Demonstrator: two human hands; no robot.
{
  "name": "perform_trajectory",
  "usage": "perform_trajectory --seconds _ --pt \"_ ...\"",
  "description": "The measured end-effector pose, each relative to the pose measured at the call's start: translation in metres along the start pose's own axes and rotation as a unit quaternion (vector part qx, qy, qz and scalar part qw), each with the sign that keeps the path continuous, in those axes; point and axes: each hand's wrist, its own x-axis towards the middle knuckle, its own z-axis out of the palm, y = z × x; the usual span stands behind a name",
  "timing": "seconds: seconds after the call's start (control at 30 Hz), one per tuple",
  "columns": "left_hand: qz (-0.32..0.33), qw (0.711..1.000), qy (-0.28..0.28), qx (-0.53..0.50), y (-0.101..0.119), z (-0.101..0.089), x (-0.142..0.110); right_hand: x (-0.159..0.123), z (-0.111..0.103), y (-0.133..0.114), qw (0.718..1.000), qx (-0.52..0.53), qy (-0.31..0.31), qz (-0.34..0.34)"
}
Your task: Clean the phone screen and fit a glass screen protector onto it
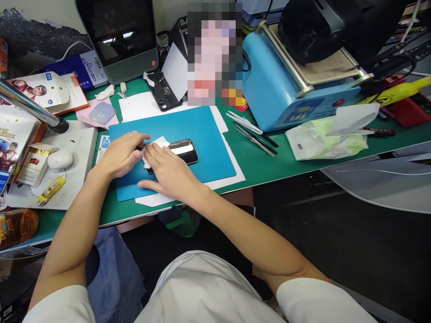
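A smartphone (186, 152) with a dark glossy face lies on the blue work mat (202, 130). My right hand (168, 172) covers its left end, fingers together and pressing a folded white tissue (161, 141) onto it, thumb held out to the side. My left hand (123, 153), with a ring on one finger, hovers at the tissue's left edge. Its fingers are bent and apart with nothing visible in them; whether the fingertips touch the tissue I cannot tell. The part of the phone beneath my right hand is hidden.
Tweezers (251, 140) lie right of the mat, near a tissue pack (326, 139) and a blue machine (269, 80). Behind the mat rests a black phone back part (163, 92). A monitor (117, 31) stands at the back. Boxes and a lighter (50, 190) crowd the left.
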Motion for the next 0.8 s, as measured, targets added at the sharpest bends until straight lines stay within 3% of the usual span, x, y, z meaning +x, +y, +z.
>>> perform_trajectory --seconds 0.1,0.23,0.47,0.8 --pt "-0.001 1.0 0.011 0.004 -0.003 0.001 -0.001 -0.001 0.003 -0.01 1.0 -0.009 0.007 -0.012" --pt "0.014 1.0 0.0 0.018 -0.001 0.001 0.0 -0.024 0.005 -0.016 1.0 -0.013 0.011 -0.022" --pt "0.019 1.0 -0.006 0.023 0.002 -0.002 0.0 -0.053 0.004 -0.007 0.997 -0.002 0.038 -0.07" --pt "0.04 0.999 0.003 0.034 0.0 0.002 0.002 -0.103 -0.007 0.039 0.998 -0.007 0.064 0.029"
